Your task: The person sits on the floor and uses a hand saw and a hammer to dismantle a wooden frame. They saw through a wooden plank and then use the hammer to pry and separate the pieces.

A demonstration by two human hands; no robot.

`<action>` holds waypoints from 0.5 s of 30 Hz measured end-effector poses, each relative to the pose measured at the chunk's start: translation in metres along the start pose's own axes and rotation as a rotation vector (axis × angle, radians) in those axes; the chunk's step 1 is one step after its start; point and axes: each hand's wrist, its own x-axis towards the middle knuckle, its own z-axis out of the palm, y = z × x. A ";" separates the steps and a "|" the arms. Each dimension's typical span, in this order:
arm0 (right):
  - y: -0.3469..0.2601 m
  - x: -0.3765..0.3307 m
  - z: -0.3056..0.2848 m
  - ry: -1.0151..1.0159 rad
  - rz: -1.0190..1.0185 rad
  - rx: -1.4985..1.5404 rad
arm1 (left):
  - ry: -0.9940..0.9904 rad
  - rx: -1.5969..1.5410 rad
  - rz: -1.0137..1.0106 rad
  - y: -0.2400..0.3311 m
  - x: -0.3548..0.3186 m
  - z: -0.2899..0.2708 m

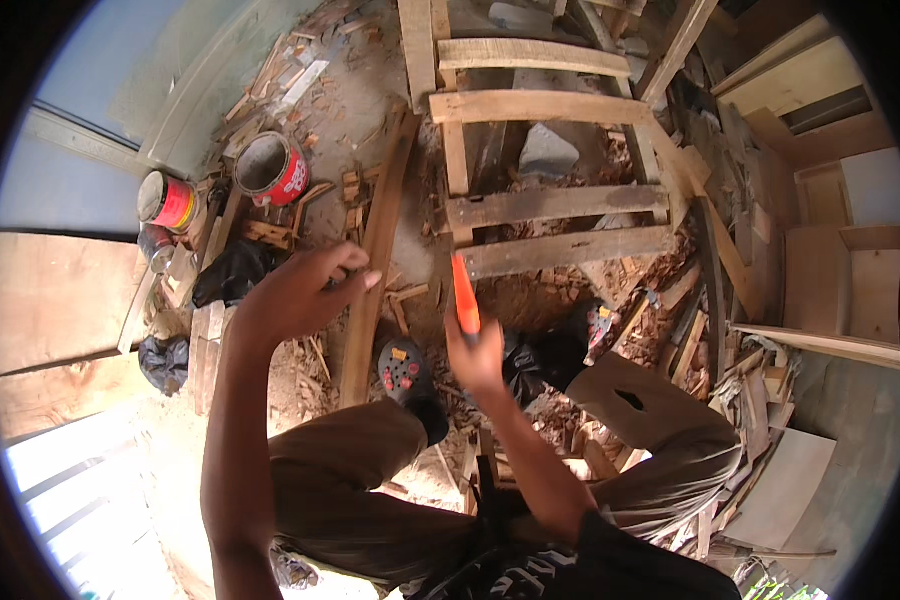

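Observation:
My left hand (295,292) is raised over a long dark plank (378,235), fingers curled with the tips pinched together; whether anything small sits between them I cannot tell. My right hand (475,355) grips an orange pencil-like tool (464,292) that points up toward a wooden frame of pale slats (550,205). Below the hands are my knees in brown trousers and a dark clog (407,375) with coloured studs.
Two red paint cans (273,168) (167,200) stand at the upper left beside a black bag (232,270). Wood offcuts and shavings cover the floor. Plywood boxes (850,270) stand at the right, a large board (55,300) at the left.

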 end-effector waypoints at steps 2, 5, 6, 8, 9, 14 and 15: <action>-0.007 -0.084 -0.049 -0.089 -0.098 -0.094 | 0.067 0.029 0.016 -0.015 -0.001 -0.003; -0.025 -0.089 -0.062 -0.086 -0.049 0.036 | 0.163 0.142 0.016 -0.024 -0.005 -0.005; -0.026 -0.065 -0.053 -0.015 -0.057 0.084 | 0.179 0.142 0.023 -0.015 0.010 0.000; -0.003 0.014 -0.016 -0.020 0.242 -0.036 | 0.152 0.176 0.020 -0.006 0.027 0.000; -0.017 0.050 0.001 0.012 0.148 0.110 | 0.110 0.210 0.016 -0.003 0.037 -0.001; 0.007 -0.055 -0.023 -0.093 0.052 0.110 | 0.093 0.182 -0.077 -0.014 0.013 -0.006; -0.004 -0.088 -0.047 -0.088 -0.111 -0.071 | 0.087 0.197 -0.096 -0.014 0.011 -0.006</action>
